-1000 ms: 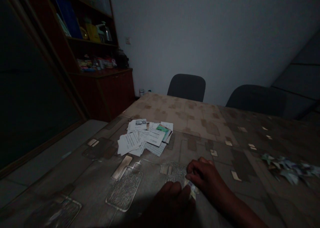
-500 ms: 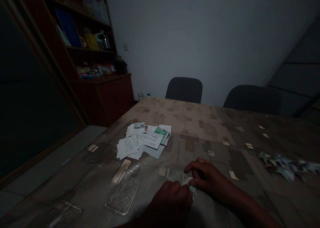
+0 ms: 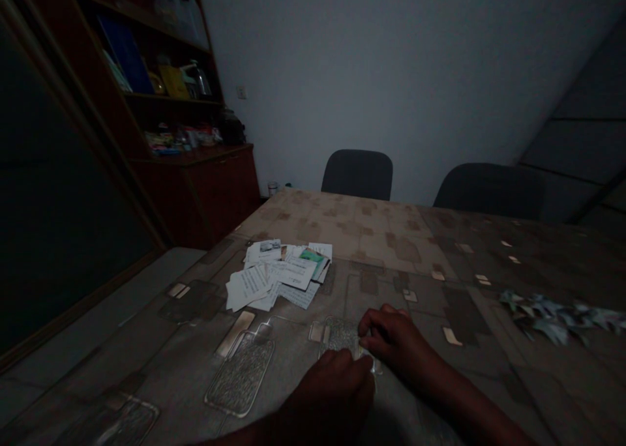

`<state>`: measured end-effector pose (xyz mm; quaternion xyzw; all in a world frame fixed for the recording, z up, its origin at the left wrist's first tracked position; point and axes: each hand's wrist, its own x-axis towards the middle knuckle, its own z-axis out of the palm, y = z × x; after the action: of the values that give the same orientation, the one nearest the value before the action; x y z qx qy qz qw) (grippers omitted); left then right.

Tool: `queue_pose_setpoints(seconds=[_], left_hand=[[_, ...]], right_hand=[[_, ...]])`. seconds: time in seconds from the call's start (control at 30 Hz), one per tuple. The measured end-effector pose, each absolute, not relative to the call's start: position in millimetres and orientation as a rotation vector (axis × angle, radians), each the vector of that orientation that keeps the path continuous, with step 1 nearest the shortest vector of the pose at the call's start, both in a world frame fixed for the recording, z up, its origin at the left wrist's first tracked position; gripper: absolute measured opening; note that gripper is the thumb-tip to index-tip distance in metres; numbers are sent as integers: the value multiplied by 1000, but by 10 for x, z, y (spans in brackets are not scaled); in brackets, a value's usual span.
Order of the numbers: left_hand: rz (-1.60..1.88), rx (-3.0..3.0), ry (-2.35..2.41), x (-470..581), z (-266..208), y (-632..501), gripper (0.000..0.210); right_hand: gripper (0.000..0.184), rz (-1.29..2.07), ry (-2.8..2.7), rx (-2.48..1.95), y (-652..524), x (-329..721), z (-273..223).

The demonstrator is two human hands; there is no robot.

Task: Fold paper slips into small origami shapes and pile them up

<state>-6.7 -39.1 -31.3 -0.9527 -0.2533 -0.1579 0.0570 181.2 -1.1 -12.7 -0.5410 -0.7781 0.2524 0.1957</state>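
Close to the table's near side, both my hands work at a small pale piece of paper [image 3: 376, 369], mostly hidden by the fingers. My left hand [image 3: 337, 384] is closed over its near side, knuckles up. From the right, my right hand [image 3: 391, 338] pinches its far edge, thumb against curled fingers. Beyond them, to the left, lies a loose pile of printed paper sheets [image 3: 249, 287], one with a green picture. Off to the right is a cluster of small folded paper pieces [image 3: 552, 319], too dim to make out singly.
A patterned cloth [image 3: 293, 221] covers the table. Behind it stand two dark chairs [image 3: 357, 174] along the wall. At the back left, a red-brown cabinet [image 3: 222, 188] holds bottles, boxes and a kettle-like item. The room is dim.
My right thumb has come in against the curled fingers, and less of the paper shows. My left hand has shifted very slightly. The whole view has moved a little.
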Motion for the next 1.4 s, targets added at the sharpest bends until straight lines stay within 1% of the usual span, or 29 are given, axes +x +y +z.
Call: queue_pose_setpoints(seconds=[0.13,0.23,0.4,0.47,0.57,0.63,0.7,0.77,0.83,1.2,1.33,1.4], left_hand=[[-385,-2915,-668,-75,-255,-352,8],[-373,-2871,-641,-69,-297,-362,10],[-577,-2710,-691,-45,-496,-381,16],[-664,-2672,-708,-55,-531,-385,23],[-710,-2682,-714,-106,-501,-376,36],[-699,-2743,-705,-156,-455,-346,39],[-657,-2862,-697,-205,-412,-296,37],[-636,-2979,-675,-247,-384,-245,29],[-665,-2982,-682,-275,-374,-214,26],[-670,-2898,-629,-287,-396,-238,39],[-700,-2809,-627,-246,-430,-254,35],[-723,-2759,-651,-223,-465,-270,32]], right_hand=[[9,692,-2172,-1510,-16,1807,-134],[11,688,-2172,-1499,-25,1804,-135],[7,676,-2170,-1494,-15,1791,-148],[6,695,-2174,-1477,-9,1803,-134],[13,767,-2195,-1411,-27,1865,-71],[11,833,-2212,-1369,-62,1924,-17],[9,875,-2218,-1349,-104,1972,26],[19,878,-2224,-1357,-142,1991,44],[23,849,-2229,-1378,-170,1981,40],[25,821,-2191,-1508,-159,1895,5],[19,783,-2172,-1562,-167,1844,-3],[22,735,-2151,-1603,-187,1811,-18]])
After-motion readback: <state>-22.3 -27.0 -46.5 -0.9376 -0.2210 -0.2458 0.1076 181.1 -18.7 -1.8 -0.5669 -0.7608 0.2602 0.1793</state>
